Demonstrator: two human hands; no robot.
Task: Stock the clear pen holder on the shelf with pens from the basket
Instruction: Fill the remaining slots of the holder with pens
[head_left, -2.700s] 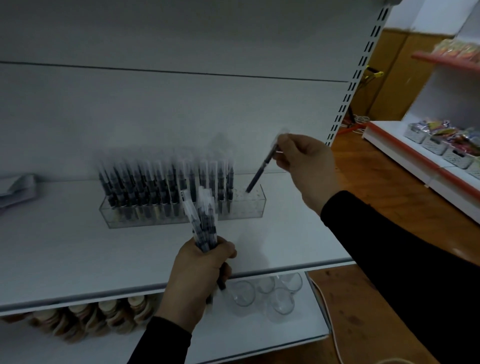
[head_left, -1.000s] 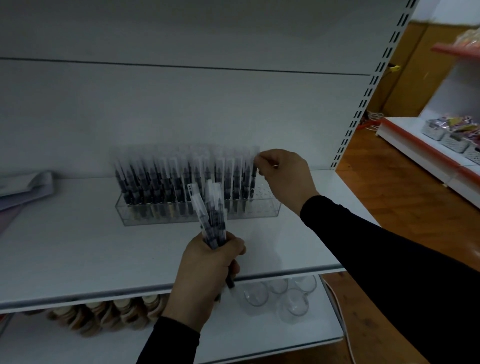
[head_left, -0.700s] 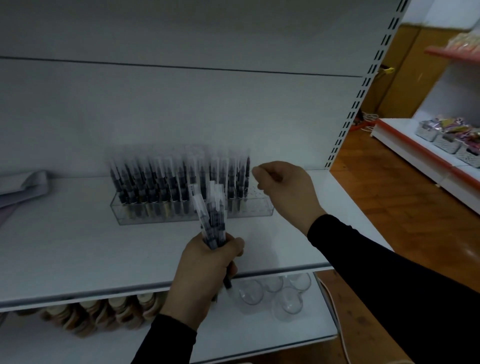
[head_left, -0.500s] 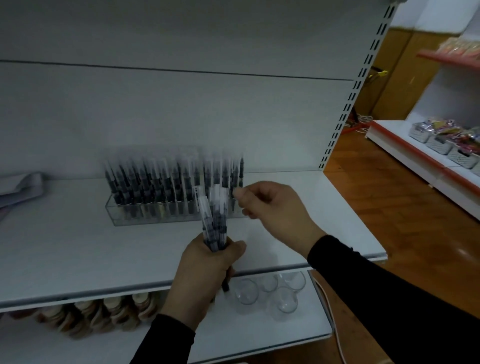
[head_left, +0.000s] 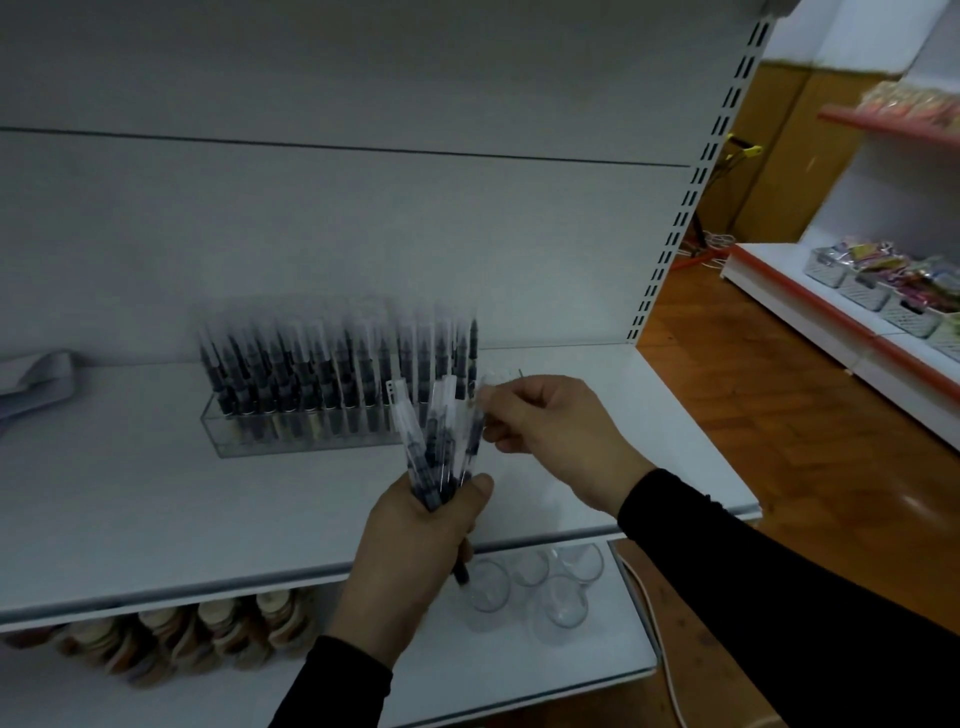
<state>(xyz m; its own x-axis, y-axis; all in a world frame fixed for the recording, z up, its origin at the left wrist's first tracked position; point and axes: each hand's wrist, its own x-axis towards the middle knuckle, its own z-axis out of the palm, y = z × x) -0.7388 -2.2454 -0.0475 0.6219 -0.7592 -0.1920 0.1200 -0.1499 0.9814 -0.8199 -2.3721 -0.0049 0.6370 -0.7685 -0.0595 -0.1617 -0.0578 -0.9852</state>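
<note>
Pens in rows, upright and blurred, filling most of the clear pen holder on the white shelf, beyond and to the left of both sets of fingertips. Right end of the holder hidden behind the held bunch and the right hand.

Left hand in front of the shelf edge, fingers clenched round a bunch of pens, thumb pressed against the right side of the bunch. Clear caps fanning upward above the fingers, dark barrels packed inside the fist, one dark tip poking out below the hand.

Right hand just to the right of the bunch, thumb and forefinger pinching the clear top of one pen at the bunch's right edge; remaining fingers curled beneath. Hard to tell through the blur whether that pen sits free of the left fist.

Black sleeves on both arms.

Far left of the fingers, folded grey cloth lying on the shelf. Below the hands, on the lower shelf, several clear glass bowls and, further left, a row of round wooden discs. Off to the right, wooden floor and another shelving unit with small baskets of packaged goods.
</note>
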